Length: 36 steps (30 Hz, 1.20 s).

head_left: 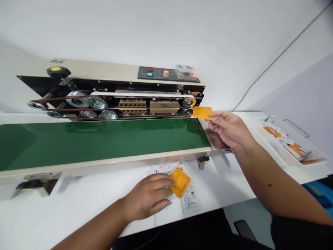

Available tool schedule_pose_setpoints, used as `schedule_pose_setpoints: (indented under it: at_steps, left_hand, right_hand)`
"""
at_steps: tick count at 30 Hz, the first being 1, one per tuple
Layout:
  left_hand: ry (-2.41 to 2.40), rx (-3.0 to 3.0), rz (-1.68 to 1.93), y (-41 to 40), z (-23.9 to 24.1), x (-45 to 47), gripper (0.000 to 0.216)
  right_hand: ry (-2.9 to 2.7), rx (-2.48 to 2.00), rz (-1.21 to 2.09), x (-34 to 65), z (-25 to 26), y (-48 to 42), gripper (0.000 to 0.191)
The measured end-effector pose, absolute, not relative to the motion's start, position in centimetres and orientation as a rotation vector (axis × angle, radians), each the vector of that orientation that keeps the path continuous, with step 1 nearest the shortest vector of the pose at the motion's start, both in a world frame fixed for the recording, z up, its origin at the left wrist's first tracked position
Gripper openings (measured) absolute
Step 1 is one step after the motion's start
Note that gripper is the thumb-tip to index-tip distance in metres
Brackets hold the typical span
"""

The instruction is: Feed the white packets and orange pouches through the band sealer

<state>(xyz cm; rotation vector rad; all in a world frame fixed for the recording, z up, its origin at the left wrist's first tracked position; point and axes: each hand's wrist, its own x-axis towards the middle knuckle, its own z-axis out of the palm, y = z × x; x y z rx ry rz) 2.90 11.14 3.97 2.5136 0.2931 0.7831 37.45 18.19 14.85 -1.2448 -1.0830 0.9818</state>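
Note:
My right hand [229, 128] pinches an orange packet [202, 113] by its right end. The packet's left end meets the rollers at the right end of a band sealing machine [153, 106]. Low in front of the machine, my left hand [151, 196] has its fingers on a second orange packet [180, 182], which has a raised square outline. That packet lies over several white printed packets [191, 201] on the white table. The left fingertips are partly hidden behind its edge.
A green conveyor belt [104, 140] runs below the sealer's rollers. On top sits a control panel [156, 73] with buttons and a knob. At right, a clear bin [312, 163] holds orange and white packets. A black knob [204, 159] projects under the belt frame.

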Motion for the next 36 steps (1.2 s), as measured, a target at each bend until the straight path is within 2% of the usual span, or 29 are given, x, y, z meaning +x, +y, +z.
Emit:
schedule_pose_setpoints:
  at_steps: [4, 6, 8, 10, 12, 14, 17, 19, 26, 31, 36]
  left_hand:
    - [0.292, 2.514, 0.756, 11.2, 4.0, 2.9, 0.022]
    - [0.297, 2.520, 0.725, 11.3, 3.9, 2.9, 0.022]
    - [0.305, 2.518, 0.709, 11.4, 3.7, 2.9, 0.023]
    - [0.329, 2.513, 0.690, 11.5, 3.4, 2.9, 0.025]
    - [0.380, 2.525, 0.630, 11.6, 3.1, 2.9, 0.032]
    - [0.428, 2.561, 0.536, 11.5, 2.7, 3.0, 0.046]
    - [0.444, 2.620, 0.410, 11.4, 2.3, 3.2, 0.064]
    - [0.453, 2.637, 0.368, 11.3, 2.3, 3.3, 0.067]
    - [0.507, 2.615, 0.537, 11.5, 2.9, 3.7, 0.040]
    - [0.419, 2.641, 0.438, 11.5, 3.5, 3.6, 0.061]
    - [0.510, 2.677, 0.596, 11.4, 3.6, 3.5, 0.035]
  right_hand:
    - [-1.170, -1.260, 1.077, 36.8, 15.0, 19.6, 0.032]
    - [-1.269, -1.315, 1.009, 36.5, 15.2, 20.0, 0.030]
    - [-1.394, -1.396, 0.776, 36.1, 15.5, 19.6, 0.026]
    - [-1.482, -1.415, 0.391, 35.4, 15.5, 18.0, 0.020]
    - [-1.552, -1.298, 0.044, 34.6, 14.9, 15.6, 0.014]
    - [-1.722, -1.070, -0.078, 33.6, 13.7, 13.1, 0.017]
    - [-2.117, -0.674, 0.042, 31.9, 11.1, 10.7, 0.025]
    - [-2.227, -0.531, 0.121, 30.9, 9.4, 10.2, 0.028]
    - [-2.138, -0.521, 0.326, 29.2, 6.4, 10.7, 0.028]
    - [-2.248, -0.501, 0.357, 28.9, 5.5, 10.8, 0.030]
    - [-2.244, -0.535, 0.406, 28.8, 5.0, 11.0, 0.032]
